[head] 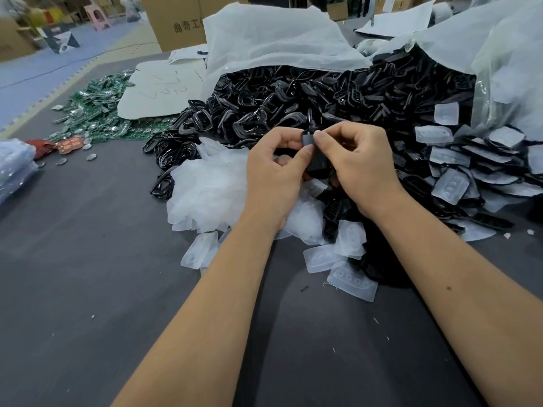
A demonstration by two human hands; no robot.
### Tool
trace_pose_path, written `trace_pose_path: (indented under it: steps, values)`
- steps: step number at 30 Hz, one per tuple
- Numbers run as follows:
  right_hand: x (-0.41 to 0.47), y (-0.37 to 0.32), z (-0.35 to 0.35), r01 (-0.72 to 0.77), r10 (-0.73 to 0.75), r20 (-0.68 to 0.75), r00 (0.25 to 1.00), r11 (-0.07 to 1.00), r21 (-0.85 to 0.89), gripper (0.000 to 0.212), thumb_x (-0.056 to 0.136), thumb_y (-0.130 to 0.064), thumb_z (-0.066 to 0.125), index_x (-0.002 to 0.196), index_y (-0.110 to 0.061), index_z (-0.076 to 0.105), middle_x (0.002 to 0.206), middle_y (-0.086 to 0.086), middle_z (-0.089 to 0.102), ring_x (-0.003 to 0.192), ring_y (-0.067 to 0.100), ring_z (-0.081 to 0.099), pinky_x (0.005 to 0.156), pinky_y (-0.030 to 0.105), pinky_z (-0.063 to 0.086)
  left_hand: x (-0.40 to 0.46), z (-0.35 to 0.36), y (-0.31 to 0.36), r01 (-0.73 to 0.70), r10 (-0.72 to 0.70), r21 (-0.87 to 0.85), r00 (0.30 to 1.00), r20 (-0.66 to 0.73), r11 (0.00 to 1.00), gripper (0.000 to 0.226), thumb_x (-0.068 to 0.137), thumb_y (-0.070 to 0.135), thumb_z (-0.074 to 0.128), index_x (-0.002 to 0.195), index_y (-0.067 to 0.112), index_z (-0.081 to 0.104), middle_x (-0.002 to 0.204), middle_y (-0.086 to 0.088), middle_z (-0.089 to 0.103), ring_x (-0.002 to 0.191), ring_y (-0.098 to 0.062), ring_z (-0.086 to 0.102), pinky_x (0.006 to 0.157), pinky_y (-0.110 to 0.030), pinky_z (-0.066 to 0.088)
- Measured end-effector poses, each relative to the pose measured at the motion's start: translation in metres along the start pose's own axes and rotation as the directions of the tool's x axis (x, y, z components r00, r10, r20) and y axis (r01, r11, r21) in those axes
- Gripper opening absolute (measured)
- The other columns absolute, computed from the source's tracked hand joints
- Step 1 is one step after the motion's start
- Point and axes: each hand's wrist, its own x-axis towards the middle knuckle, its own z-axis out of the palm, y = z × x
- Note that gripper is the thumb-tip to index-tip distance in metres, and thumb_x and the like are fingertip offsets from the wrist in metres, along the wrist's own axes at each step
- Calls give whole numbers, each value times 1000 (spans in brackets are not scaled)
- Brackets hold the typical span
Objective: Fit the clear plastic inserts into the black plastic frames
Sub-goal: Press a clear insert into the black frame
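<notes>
A black plastic frame (315, 160) is pinched between the curled fingers of the left hand (274, 171) and right hand (357, 168), held above the heap of clear plastic inserts (211, 183). Whether an insert sits inside cannot be told. Loose frames (308, 98) are piled behind.

The black frame (316, 160) pinched between the left hand (273, 168) and the right hand (357, 168) is mostly covered by fingers and thumbs; whether a clear insert sits in it cannot be told. The right hand also hides part of the heap of black frames (293, 104) behind it. The plastic bag (505, 54) on the right is cut off by the picture's edge, as is the blue bundle (13, 163) at the left. The cardboard box (176, 22) carries print that is cropped. The far background is blurred.
</notes>
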Motion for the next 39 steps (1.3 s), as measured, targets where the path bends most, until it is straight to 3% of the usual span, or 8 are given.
trace_pose_path:
  steps: [7, 11, 15, 20, 24, 27, 32, 39]
  values:
    - [-1, -5, 1, 74, -87, -62, 994, 979, -190, 15, 94, -24, 74, 84, -14, 79, 73, -8, 71, 67, 8, 65, 69, 28, 55, 0, -1, -3, 9, -9, 11, 1000, 15, 1000, 18, 93, 0, 73, 94, 18, 74, 82, 8, 69, 65, -25, 49, 60, -34, 48]
    - [-2, -6, 2, 73, -95, -93, 991, 973, -218, 17, 95, -24, 74, 82, -13, 77, 69, -10, 68, 61, 5, 63, 66, 27, 54, 0, 0, -2, 46, -46, 0, 998, 35, 999, 21, 91, -3, 72, 96, 18, 75, 82, 9, 72, 58, -10, 52, 57, -26, 54]
    - [-3, -3, 1, 53, -69, -94, 993, 985, -163, 18, 97, -24, 73, 85, -10, 77, 69, -3, 72, 52, 14, 68, 54, 28, 53, -3, -1, -3, 83, -78, -72, 995, 67, 994, 20, 91, -5, 72, 105, 9, 76, 92, -7, 76, 84, -49, 69, 77, -71, 59]
    - [-5, -3, 1, 22, -27, -138, 990, 999, -38, 20, 97, -24, 73, 82, -11, 75, 62, -1, 72, 43, 16, 68, 39, 29, 52, 0, -1, -5, 97, -98, -56, 995, -20, 994, 20, 89, 4, 80, 108, 9, 75, 93, -13, 78, 78, -19, 71, 72, -30, 59]
    - [-5, -4, 1, 19, -25, -193, 981, 999, -35, 22, 96, -25, 75, 80, -9, 76, 62, -1, 72, 43, 14, 68, 40, 28, 53, 1, 0, -8, 128, -127, -60, 992, 20, 990, 11, 91, 7, 78, 102, 4, 75, 87, -16, 78, 74, -22, 73, 67, -32, 57]
    - [-4, -5, 1, 16, -24, -241, 970, 999, -38, 23, 96, -24, 75, 81, -8, 76, 64, -1, 72, 43, 12, 68, 41, 27, 53, 1, 0, -6, 126, -125, -52, 992, 25, 991, 10, 90, 0, 74, 100, 2, 76, 90, -18, 78, 87, -36, 76, 76, -41, 61]
    - [-5, -6, 0, 0, -8, -264, 965, 1000, -30, 23, 97, -24, 75, 80, -8, 75, 65, 0, 71, 43, 12, 68, 40, 23, 50, 1, -2, -3, 190, -188, -137, 982, 32, 972, 23, 97, -9, 57, 93, 3, 76, 83, -9, 77, 76, -18, 75, 69, -27, 60]
    - [-5, -7, 0, 0, -10, -243, 970, 999, -44, 23, 96, -25, 75, 80, -8, 76, 63, -2, 71, 43, 12, 68, 40, 25, 52, 0, -2, -4, 145, -142, -106, 989, 36, 984, 10, 94, 1, 70, 88, 7, 75, 87, -21, 77, 81, -30, 74, 73, -35, 60]
